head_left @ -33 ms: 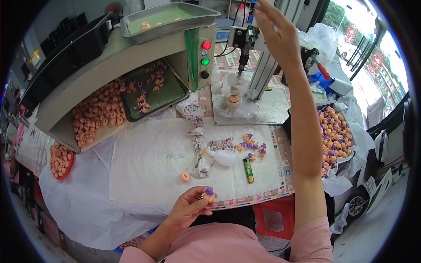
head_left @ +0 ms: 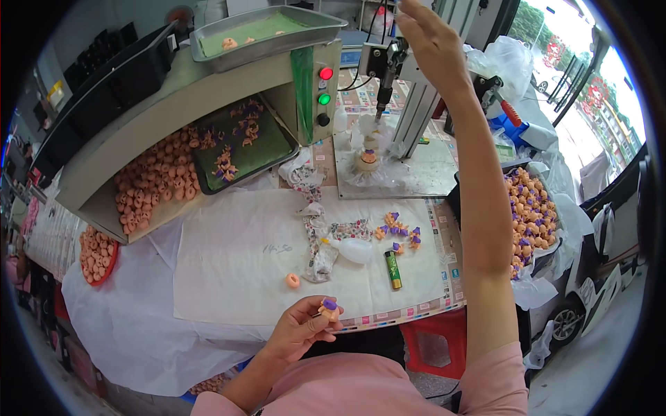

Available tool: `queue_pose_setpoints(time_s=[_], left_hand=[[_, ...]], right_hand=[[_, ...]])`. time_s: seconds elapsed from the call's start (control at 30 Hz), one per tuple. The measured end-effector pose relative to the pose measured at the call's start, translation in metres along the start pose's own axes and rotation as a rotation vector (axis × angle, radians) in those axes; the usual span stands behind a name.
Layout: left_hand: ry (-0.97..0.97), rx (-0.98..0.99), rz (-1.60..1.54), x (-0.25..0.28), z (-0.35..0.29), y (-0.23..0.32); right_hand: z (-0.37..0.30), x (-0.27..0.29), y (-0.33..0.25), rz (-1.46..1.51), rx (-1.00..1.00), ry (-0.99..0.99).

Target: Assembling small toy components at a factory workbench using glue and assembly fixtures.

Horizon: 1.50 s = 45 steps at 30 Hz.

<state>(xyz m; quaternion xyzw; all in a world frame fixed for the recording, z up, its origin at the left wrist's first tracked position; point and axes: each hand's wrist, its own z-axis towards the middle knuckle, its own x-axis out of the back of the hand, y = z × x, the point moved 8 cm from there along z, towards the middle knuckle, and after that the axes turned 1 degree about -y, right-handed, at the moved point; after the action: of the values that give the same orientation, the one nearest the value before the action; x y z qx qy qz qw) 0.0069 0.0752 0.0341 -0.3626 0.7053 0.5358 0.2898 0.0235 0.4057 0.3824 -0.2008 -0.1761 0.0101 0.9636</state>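
Note:
My left hand [head_left: 300, 327] is low in front, its thumb and fingers pinching a small peach-coloured plastic piece with a purple top [head_left: 329, 309]. High up beside the metal press [head_left: 386, 90], my right hand [head_left: 436, 48] is raised with fingers pointing up and left. The picture's top edge cuts off its fingertips, so any grip there stays hidden. Under the press tip, a peach piece [head_left: 370, 157] sits on the holder. On the white work sheet [head_left: 229, 277] lie a round, hollow peach part [head_left: 292, 280] and several purple-topped pieces [head_left: 395, 225].
A squeeze bottle [head_left: 354, 250], a green tube [head_left: 393, 270] and a floral cloth [head_left: 318, 260] lie mid-table. Left, a box-like machine [head_left: 208, 83] shelters peach parts [head_left: 156, 166] and a dark tray [head_left: 281, 149]. A full bin [head_left: 531, 215] stands right; a red stool [head_left: 437, 347] is below the table edge.

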Motion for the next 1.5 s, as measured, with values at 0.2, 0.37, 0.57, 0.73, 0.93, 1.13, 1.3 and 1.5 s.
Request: queue_pose_setpoints(time_s=[0.2, 0.37, 0.57, 0.73, 0.93, 1.13, 1.3, 1.5], left_hand=[[0.02, -0.115, -0.006, 0.011, -0.019, 0.02], [0.09, -0.142, 0.041, 0.016, -0.023, 0.036], [0.083, -0.196, 0.112, -0.021, -0.013, 0.025], [0.103, -0.243, 0.16, -0.015, -0.014, 0.033], [0.287, -0.315, 0.332, 0.012, -0.019, 0.077], [0.269, -0.29, 0.481, -0.018, 0.036, 0.106], [0.205, -0.224, 0.574, -0.057, 0.116, 0.105], [0.126, -0.197, 0.666, -0.066, 0.236, 0.099]], right_hand=[[-0.065, 0.005, -0.031, -0.353, 0.214, 0.192], [-0.183, -0.046, 0.045, -0.541, -0.39, -0.539], [-0.243, -0.072, 0.101, -0.678, -0.185, -0.389], [-0.235, -0.006, 0.054, -0.365, -0.133, -0.144], [-0.243, 0.191, 0.066, -0.876, -0.431, -0.013], [-0.271, 0.266, 0.048, -0.99, -0.558, -0.001], [-0.277, 0.204, -0.004, -0.518, -0.567, -0.187], [-0.3, 0.135, -0.056, -0.203, -0.494, -0.364]])
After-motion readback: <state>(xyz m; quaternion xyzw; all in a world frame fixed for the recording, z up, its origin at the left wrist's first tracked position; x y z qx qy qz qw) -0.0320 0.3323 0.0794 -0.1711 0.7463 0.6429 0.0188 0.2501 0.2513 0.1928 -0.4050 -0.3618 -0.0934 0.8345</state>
